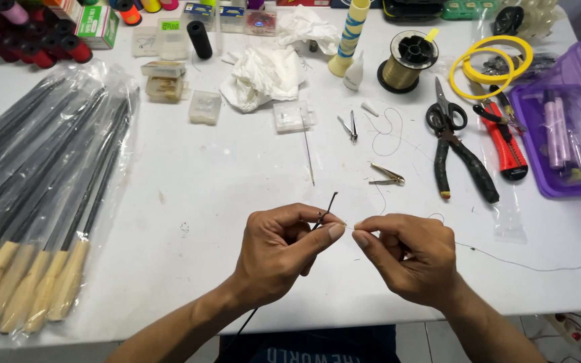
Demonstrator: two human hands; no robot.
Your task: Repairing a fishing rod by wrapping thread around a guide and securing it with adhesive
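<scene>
near the front edge of the white table [237, 168]: left hand [280, 252], fingers curled, thumb and forefinger pinched on a thin black rod tip [331, 202] with a small guide ring, tip angled up and to the right. right hand [411, 259], likewise closed, thumb and forefinger nipping a fine thread [506, 259] that trails off to the right across the table. fingertips of both hands almost touching. well behind the hands: small clippers [388, 176], tweezers [350, 126], black-handled pliers [462, 165], scissors [444, 111], red utility knife [506, 144], gold thread spool [408, 62]. far left: bagged rod blanks [42, 188] with pale cork handles. far right: purple tray [529, 121]. crumpled white tissue [263, 77] at rear centre.
</scene>
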